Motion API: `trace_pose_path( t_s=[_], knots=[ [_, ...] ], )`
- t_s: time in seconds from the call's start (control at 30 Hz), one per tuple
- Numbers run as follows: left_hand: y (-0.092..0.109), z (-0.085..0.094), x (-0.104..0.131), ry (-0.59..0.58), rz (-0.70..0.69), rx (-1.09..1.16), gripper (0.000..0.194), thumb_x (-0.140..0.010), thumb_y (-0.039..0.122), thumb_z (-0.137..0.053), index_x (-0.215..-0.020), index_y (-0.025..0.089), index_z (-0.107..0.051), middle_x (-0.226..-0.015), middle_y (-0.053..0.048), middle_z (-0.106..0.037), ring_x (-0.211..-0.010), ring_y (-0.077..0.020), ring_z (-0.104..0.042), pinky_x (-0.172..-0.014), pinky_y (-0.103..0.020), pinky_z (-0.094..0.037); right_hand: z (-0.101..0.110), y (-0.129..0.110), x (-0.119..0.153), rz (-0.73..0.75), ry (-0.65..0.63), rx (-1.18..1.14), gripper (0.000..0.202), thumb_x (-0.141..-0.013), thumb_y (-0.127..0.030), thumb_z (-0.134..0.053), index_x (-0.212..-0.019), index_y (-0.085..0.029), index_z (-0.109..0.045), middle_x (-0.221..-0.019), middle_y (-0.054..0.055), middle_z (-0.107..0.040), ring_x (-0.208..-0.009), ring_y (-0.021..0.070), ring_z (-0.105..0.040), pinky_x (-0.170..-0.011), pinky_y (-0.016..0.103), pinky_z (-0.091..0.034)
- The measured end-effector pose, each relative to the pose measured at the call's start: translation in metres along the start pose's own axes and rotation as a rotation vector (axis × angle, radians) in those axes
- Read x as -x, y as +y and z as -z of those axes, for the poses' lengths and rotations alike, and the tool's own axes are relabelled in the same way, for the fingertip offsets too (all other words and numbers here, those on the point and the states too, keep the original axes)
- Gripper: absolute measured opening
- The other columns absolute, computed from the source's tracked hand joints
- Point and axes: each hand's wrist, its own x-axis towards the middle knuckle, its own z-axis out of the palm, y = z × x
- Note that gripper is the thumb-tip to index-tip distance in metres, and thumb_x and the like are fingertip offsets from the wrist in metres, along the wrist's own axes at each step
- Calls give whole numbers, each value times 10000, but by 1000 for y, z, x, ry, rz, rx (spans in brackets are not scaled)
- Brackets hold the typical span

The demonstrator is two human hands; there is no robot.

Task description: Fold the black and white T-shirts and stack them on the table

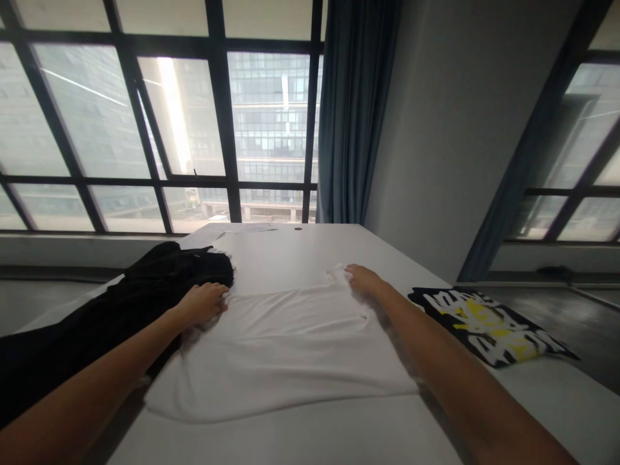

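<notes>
Nearest us on the surface [290, 436], the white cloth [295, 355] lies spread in soft creases. To its right, apart from it, lies a black printed fabric [484, 326]. Our left hand [206, 303] has its grip clamped on the cloth's far left part, beside heaped black clothing [140, 290]; our right hand's [362, 280] grip pinches the far right corner. Beyond hangs a blue curtain [351, 116].

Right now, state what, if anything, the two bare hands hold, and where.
The wrinkled white cloth, at its far edge: left hand at the left end, right hand at the right. Pinching looks likely but isn't clear.
</notes>
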Motion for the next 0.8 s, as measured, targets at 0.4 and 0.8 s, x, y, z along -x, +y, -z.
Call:
trace_pose_path(
  t_s=[0.4, 0.8],
  knots=[
    [-24, 5, -19, 183, 29, 178, 257, -819, 320, -464, -941, 236, -675, -973, -44, -719, -925, -232, -658, -777, -295, -482, 26, -8, -37, -63, 159, 157, 369, -790, -183, -554, -1134, -134, -678, -1218, 203, -622, -1211, 333, -492, -1059, 468, -299],
    [-18, 4, 65, 187, -259, 138, 244, -805, 287, -500, -893, 227, -719, -960, -63, -706, -945, -244, -622, -878, -345, -456, 46, 20, 145, 107, -112, 106, 108, -631, -286, -725, -717, -229, -694, -956, 87, -723, -1046, 311, -608, -1110, 516, -214]
  ],
)
